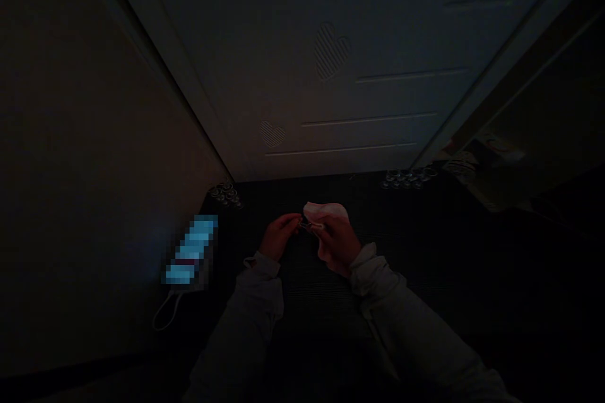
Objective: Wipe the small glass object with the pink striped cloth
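Note:
The scene is very dark. My left hand [278, 236] and my right hand [338, 240] meet over a dark ribbed mat [312, 302], both in pale long sleeves. My right hand is closed around a small pale pink piece [326, 209], perhaps cloth or a soft pouch. My left hand pinches a small thin thing [305, 225] at the edge of that pink piece; I cannot make out what it is. The two hands nearly touch.
A glowing blurred screen [191, 250] lies left of my hands, with a white cord loop [165, 315] below it. Small shiny rings lie in heaps at the mat's far left [225, 194] and far right [409, 178]. A white door [331, 63] with heart shapes stands ahead.

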Tool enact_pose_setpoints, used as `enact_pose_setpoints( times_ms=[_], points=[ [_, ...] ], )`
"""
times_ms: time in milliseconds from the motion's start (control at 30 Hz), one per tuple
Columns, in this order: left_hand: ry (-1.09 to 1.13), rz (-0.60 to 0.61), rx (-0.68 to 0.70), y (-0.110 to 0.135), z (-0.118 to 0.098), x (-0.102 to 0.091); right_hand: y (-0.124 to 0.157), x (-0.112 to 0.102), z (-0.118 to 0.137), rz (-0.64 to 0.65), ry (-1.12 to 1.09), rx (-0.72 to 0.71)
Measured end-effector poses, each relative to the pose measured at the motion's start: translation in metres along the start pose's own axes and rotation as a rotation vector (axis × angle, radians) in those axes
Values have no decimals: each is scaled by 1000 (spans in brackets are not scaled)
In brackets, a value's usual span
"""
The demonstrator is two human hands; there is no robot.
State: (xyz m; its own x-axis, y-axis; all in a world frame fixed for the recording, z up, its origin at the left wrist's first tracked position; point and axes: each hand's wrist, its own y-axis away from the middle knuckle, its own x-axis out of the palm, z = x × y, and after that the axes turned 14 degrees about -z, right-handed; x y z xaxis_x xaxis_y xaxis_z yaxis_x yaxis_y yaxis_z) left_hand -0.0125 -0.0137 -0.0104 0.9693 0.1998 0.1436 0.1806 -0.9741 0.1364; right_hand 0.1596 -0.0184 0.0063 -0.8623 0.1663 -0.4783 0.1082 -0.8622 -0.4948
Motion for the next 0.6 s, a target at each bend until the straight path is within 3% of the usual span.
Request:
enact_pose_setpoints(
  times_ms=[400, 600],
  points=[
    [216, -25, -134, 3, -10, 2, 0, 1, 3, 13, -49, 36],
    [280, 18, -156, 4, -12, 2, 0, 2, 2, 34, -37, 69]
  ],
)
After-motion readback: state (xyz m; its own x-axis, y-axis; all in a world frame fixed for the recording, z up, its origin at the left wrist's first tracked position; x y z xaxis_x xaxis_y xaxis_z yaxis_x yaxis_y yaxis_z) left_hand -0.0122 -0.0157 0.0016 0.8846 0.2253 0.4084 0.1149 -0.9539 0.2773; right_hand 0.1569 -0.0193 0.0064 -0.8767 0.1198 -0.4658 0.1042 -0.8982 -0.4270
